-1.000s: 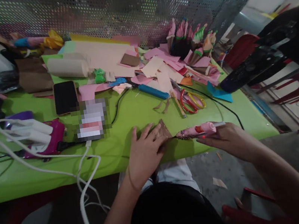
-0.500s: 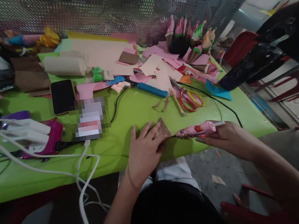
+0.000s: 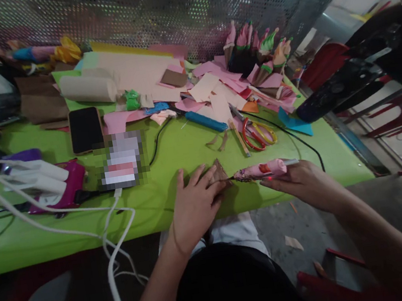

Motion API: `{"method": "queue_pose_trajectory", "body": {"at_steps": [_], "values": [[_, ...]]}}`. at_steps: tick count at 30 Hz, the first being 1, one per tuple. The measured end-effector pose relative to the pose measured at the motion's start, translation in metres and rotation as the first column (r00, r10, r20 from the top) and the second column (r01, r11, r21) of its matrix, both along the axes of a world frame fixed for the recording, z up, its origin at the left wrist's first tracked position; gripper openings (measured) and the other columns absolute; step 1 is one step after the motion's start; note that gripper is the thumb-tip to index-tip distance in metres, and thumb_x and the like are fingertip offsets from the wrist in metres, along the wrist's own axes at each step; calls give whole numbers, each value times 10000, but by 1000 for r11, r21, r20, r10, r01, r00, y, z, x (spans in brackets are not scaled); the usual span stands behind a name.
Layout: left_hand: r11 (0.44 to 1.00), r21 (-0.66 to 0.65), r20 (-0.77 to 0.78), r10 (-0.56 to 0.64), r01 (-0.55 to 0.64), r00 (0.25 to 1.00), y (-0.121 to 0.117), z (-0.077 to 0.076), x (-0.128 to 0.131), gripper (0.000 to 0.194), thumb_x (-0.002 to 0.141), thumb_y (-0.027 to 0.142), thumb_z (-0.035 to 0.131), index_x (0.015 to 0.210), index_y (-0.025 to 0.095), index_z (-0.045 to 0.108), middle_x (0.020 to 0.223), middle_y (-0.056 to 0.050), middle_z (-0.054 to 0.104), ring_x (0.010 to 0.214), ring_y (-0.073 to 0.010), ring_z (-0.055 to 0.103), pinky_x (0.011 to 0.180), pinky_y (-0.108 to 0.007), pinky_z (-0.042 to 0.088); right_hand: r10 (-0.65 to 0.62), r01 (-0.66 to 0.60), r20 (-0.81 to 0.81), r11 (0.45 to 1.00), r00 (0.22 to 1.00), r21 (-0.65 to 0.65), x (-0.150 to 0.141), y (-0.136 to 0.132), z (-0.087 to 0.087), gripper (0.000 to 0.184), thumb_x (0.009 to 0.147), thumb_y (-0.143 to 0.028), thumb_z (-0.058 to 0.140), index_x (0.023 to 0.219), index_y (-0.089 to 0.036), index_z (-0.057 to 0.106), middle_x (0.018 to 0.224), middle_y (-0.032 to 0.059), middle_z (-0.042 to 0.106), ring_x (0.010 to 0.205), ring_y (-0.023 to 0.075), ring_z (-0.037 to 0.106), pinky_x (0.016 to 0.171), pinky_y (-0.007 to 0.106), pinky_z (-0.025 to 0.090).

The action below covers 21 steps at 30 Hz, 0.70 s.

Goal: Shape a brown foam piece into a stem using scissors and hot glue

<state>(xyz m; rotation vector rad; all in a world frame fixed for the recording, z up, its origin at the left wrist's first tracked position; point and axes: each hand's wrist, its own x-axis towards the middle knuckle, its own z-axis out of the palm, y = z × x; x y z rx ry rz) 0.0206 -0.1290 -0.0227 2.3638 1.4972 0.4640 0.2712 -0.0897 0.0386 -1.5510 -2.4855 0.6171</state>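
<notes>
My left hand (image 3: 196, 203) lies spread on the green table, its fingertips pressing on a small brown piece of paper or felt (image 3: 221, 170). My right hand (image 3: 302, 181) grips a pink hot glue gun (image 3: 261, 170) with a red light glowing near its handle. A pale glue stick (image 3: 291, 161) pokes out of the gun's back. The dark nozzle points left and meets the edge of the brown piece beside my left fingers. My right fingers are partly hidden behind the gun.
Scissors (image 3: 253, 133), a pencil (image 3: 239, 138) and a blue cutter (image 3: 206, 120) lie beyond my hands. Paper scraps (image 3: 209, 86) and paper cones (image 3: 267, 44) fill the back. Two phones (image 3: 86, 130), a magenta power strip (image 3: 76, 176) and white cables (image 3: 84, 229) are at left.
The glue gun's nozzle has shifted slightly up and left along the brown piece. My left hand stays in place; the view has turned a little.
</notes>
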Motion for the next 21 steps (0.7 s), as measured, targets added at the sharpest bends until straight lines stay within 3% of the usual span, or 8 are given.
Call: {"method": "queue_pose_trajectory", "body": {"at_steps": [6,12,18,21], "values": [[1000,-1,-14,0,0,1000,0,2,0,310,972,346,485,1250,373,621,1501,19,504,1404,-280,419,1150,-672,233,-2,2,2,1000,1000,-13,1,-2,2,372,908,-454,537,662,-228,700,645,32,670,602,203,639,592,318,479],[1000,-7,-23,-1,1,1000,0,4,0,317,953,310,522,1246,357,632,1495,-1,511,1395,-287,431,1146,-671,246,12,-13,-18,999,1000,-38,4,-7,3,302,913,-436,546,951,-243,775,896,53,757,772,228,705,687,321,534],[1000,-21,-43,-8,7,999,0,2,0,392,931,271,546,1320,313,577,1496,-28,511,1399,-288,423,1154,-673,226,53,-54,-16,999,998,-6,1,-5,4,314,936,-409,513,924,-246,782,926,55,762,818,229,714,735,320,535],[1000,-20,-41,-6,6,999,1,2,0,338,938,281,538,1261,342,617,1484,-10,526,1396,-285,427,1154,-671,222,51,-51,23,999,998,-12,2,-6,5,315,940,-411,517,916,-237,779,899,51,763,778,213,707,701,302,520]]}}
